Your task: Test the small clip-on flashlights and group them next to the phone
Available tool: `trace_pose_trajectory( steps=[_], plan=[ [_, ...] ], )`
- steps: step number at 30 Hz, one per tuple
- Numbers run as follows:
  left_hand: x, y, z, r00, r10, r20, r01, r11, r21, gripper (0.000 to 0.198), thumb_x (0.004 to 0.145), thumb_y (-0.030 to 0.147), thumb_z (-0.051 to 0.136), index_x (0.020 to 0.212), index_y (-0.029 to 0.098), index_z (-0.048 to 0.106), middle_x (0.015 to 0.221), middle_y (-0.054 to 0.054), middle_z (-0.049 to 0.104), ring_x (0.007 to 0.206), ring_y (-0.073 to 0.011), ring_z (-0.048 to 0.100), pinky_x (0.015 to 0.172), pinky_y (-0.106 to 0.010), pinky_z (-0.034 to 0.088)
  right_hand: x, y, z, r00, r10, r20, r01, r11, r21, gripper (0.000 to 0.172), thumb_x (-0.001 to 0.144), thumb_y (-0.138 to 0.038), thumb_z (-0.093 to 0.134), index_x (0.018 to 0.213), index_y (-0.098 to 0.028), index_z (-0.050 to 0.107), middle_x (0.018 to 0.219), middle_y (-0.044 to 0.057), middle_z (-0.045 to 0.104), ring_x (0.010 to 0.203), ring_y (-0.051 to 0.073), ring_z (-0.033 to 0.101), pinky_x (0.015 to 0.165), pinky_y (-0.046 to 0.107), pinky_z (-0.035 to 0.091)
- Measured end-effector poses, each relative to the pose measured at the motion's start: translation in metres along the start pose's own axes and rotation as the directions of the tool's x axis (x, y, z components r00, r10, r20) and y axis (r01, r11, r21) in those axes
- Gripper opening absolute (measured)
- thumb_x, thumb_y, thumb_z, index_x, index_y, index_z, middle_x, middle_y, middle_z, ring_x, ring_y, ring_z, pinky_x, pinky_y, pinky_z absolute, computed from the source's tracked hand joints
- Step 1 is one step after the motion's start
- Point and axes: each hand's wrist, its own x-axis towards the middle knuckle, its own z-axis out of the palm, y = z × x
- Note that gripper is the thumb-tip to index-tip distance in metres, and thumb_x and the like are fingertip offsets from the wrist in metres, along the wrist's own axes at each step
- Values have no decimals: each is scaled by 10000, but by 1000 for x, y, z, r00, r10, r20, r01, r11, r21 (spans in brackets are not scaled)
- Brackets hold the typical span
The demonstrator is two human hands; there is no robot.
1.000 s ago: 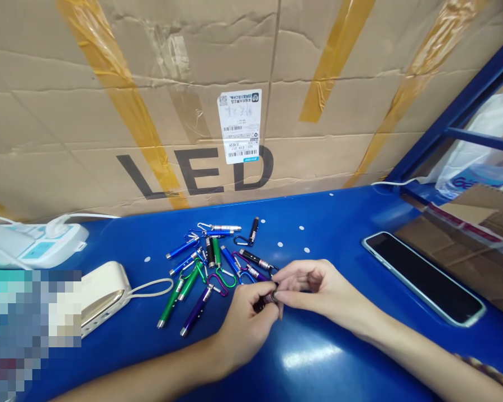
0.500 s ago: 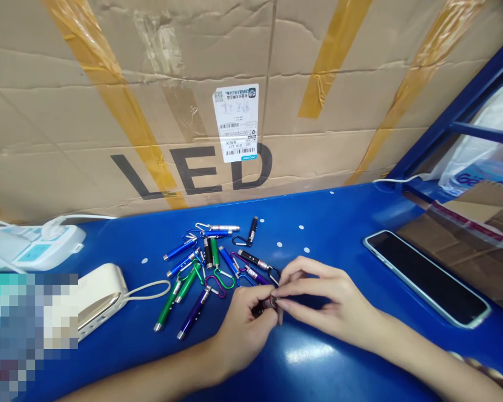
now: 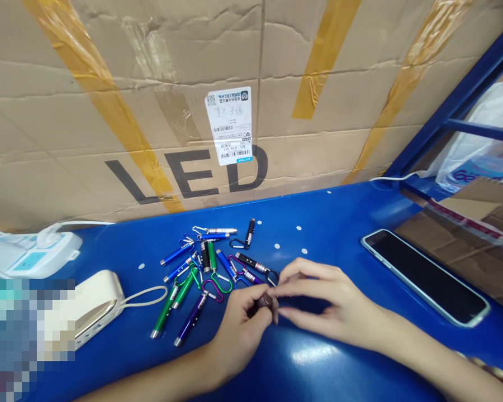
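Both meet over blue surface (image 3: 318, 357): left hand (image 3: 243, 326) grip closed on mini flashlight (image 3: 266, 302), right hand (image 3: 333, 304) grip pinching its tip, beside flashlight pile (image 3: 205, 268).

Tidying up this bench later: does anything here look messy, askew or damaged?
Loose keychain torches lie crisscrossed, clips tangled, beside the left hand holding a dark torch. The cardboard box behind is creased, with surface paper torn off. The phone lies askew near the edge of the table.
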Motion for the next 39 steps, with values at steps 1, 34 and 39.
trace_pose_trajectory(
  steps=[1,34,39],
  plan=[
    [0,0,0,1000,7,-29,-7,1000,-12,174,682,231,438,519,171,446,501,41,360,513,-97,316,517,-238,246,0,3,-2,999,40,-17,-40,999,-21,214,841,-226,602,1042,-201,670,898,47,633,734,108,612,658,213,514],
    [-1,-2,4,989,54,-137,-80,977,-197,354,826,437,534,656,200,334,658,40,340,625,-111,314,611,-237,311,0,4,5,948,313,54,-317,924,215,269,869,-239,560,1125,-190,624,876,44,647,707,115,604,686,251,512],
    [0,-5,7,989,-11,-149,-18,981,-193,404,816,504,541,667,204,317,683,49,319,647,-105,317,616,-224,316,2,3,12,895,436,96,-436,809,393,236,756,-236,690,982,-168,681,713,4,674,596,97,617,606,206,510]
  ],
)
